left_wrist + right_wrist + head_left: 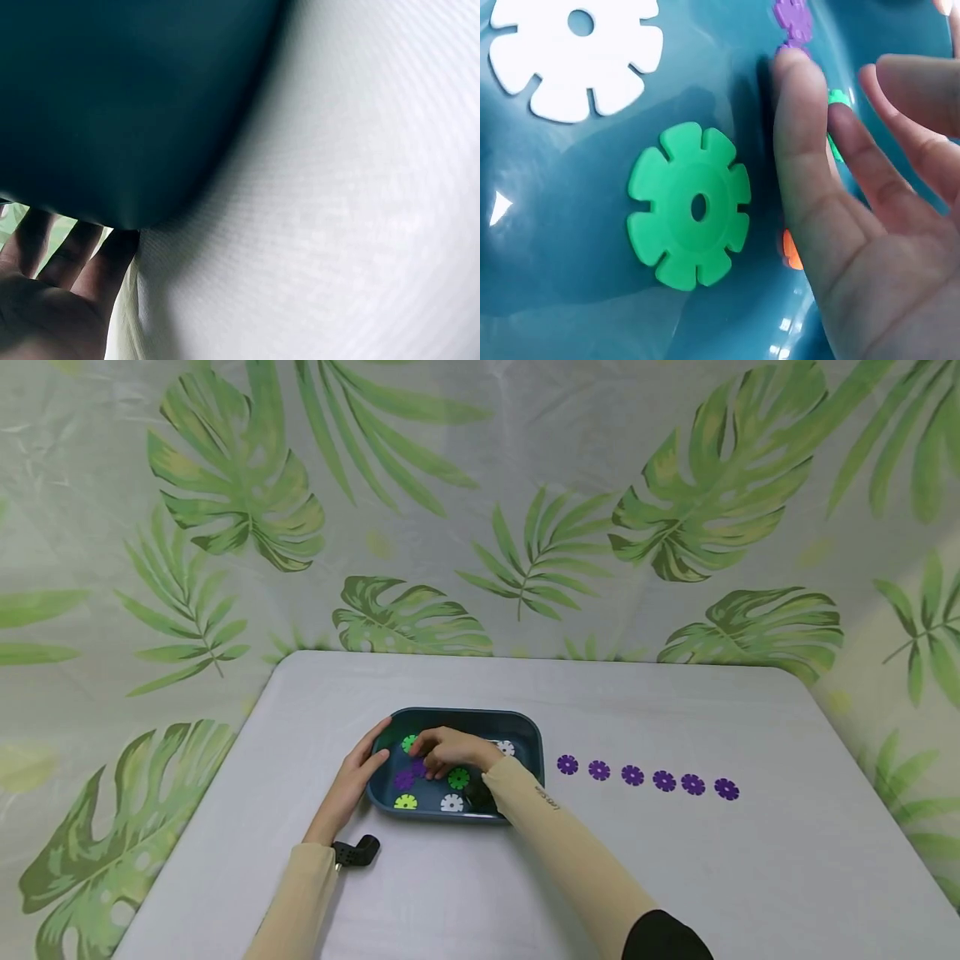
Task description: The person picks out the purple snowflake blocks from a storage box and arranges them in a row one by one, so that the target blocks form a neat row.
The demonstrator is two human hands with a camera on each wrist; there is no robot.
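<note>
A dark teal tray (472,721) holds flower-shaped plastic discs with notched edges. My left hand (348,785) grips the tray's left wall, thumb by the rim and fingers along the outside, as the left wrist view partly shows. Inside the tray, my right hand (456,748) reaches down beside purple discs (405,779), its fingers loosely bent and spread. In the right wrist view one fingertip overlaps a purple disc (793,19); contact is unclear. A green disc (690,206) lies beside that hand, and an orange disc (792,250) is partly hidden behind it.
To the right of the tray, several purple discs (632,775) form a row on the white table (750,877). White (452,802) and yellow (406,802) discs lie near the tray's front wall. A leaf-patterned cloth (525,552) hangs behind the table.
</note>
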